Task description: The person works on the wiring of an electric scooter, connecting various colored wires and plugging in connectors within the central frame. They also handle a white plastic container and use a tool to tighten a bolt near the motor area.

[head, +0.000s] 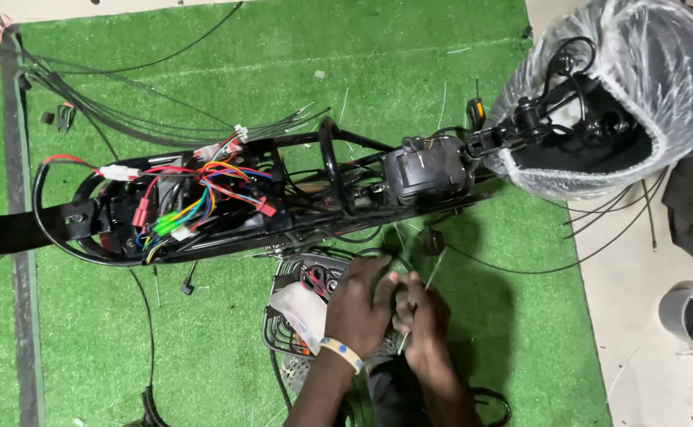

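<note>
- Green artificial turf point(204, 348) covers the floor beneath a stripped black scooter frame point(299, 190) lying across mid-frame.
- I see my left hand point(360, 310) and right hand point(423, 320) at lower centre, fingers curled closed round a thin pale cable tie point(419, 294) over a grey wire basket point(291, 328).
- I'd pull it steadily, keeping it straight.
- Coloured wiring bundle point(196, 202) and plastic-wrapped black handlebar point(599, 111) crowd the upper frame; loose black cables point(109, 111) trail nearby.

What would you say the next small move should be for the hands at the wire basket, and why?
Probably pull the white tie snug. The left hand and right hand meet at the basket, pinching the thin strip beside black cables; its tail sticks out loose.
</note>
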